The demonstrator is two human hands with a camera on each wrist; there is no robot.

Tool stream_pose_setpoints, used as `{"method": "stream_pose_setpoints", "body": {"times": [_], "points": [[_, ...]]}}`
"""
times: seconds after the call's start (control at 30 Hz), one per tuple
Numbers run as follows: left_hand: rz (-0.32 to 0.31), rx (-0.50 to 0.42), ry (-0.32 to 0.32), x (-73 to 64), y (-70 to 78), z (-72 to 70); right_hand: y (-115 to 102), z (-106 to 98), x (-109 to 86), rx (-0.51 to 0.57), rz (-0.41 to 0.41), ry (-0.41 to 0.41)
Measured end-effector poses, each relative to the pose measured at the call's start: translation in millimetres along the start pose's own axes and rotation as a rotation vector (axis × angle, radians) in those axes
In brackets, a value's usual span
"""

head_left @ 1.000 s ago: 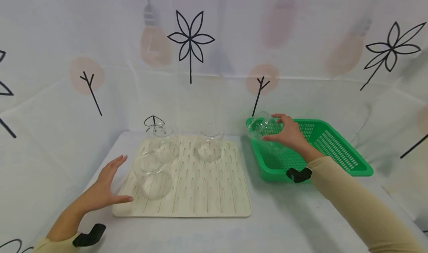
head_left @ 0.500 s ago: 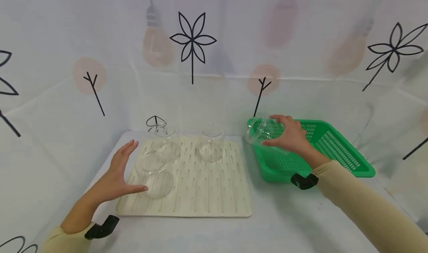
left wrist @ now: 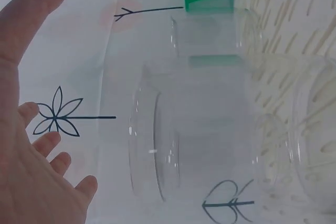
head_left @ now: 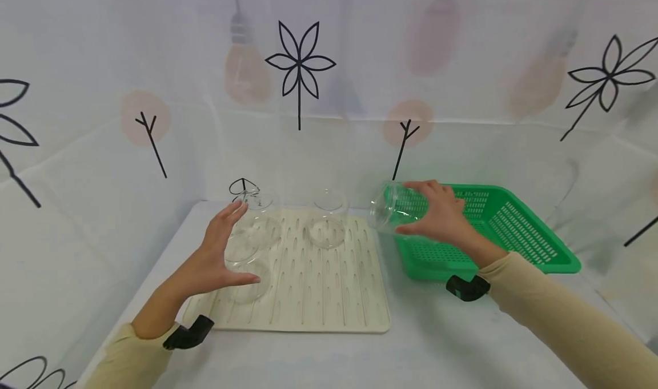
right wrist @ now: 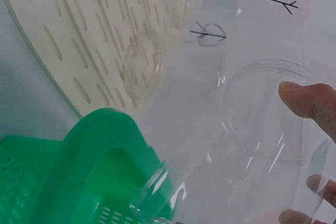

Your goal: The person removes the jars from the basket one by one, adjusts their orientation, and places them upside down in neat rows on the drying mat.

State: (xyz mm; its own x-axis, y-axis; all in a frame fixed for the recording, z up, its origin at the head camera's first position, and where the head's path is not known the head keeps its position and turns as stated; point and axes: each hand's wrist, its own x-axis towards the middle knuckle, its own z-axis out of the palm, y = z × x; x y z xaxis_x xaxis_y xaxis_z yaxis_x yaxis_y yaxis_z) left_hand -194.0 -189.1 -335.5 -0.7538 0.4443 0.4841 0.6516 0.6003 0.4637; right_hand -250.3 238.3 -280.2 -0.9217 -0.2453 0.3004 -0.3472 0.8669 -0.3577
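My right hand (head_left: 439,215) grips a clear glass jar (head_left: 386,209) between thumb and fingers, tipped on its side over the left end of the green basket (head_left: 537,235). The right wrist view shows this jar (right wrist: 247,145) with the thumb along its wall. My left hand (head_left: 218,263), thumb and fingers spread, holds nothing. In the head view it overlaps the front-left glass jar (head_left: 252,289) on the cream ridged mat (head_left: 329,303). Two more clear jars stand at the mat's back, a left one (head_left: 264,229) and a right one (head_left: 328,226).
A white cloth-covered table (head_left: 319,363) bears the mat and the basket. Behind them hangs a white curtain (head_left: 354,149) with leaf and bulb prints. The basket stands right of the mat, a narrow strip of table between them.
My left hand has moved right and slightly up, from beside the mat to over its left part. The jar in my right hand has tipped further onto its side and shifted a little left.
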Motion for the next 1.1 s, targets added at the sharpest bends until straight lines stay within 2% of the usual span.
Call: {"method": "stream_pose_setpoints", "body": {"times": [0.17,0.3,0.63,1.1], "points": [[0.047,-0.027,-0.017,14.9,7.1,11.7,-8.9,2.9,-2.0,-0.002,-0.020,0.012],[0.038,-0.048,-0.037,26.7,15.1,21.5,-15.1,4.9,-3.2,-0.003,-0.047,0.017],[0.035,-0.107,-0.030,54.6,24.8,46.2,-29.3,11.0,-4.5,-0.001,-0.084,0.027],[0.032,-0.171,-0.051,83.8,36.9,63.8,-48.7,15.9,-6.6,0.020,-0.162,0.021]]}}
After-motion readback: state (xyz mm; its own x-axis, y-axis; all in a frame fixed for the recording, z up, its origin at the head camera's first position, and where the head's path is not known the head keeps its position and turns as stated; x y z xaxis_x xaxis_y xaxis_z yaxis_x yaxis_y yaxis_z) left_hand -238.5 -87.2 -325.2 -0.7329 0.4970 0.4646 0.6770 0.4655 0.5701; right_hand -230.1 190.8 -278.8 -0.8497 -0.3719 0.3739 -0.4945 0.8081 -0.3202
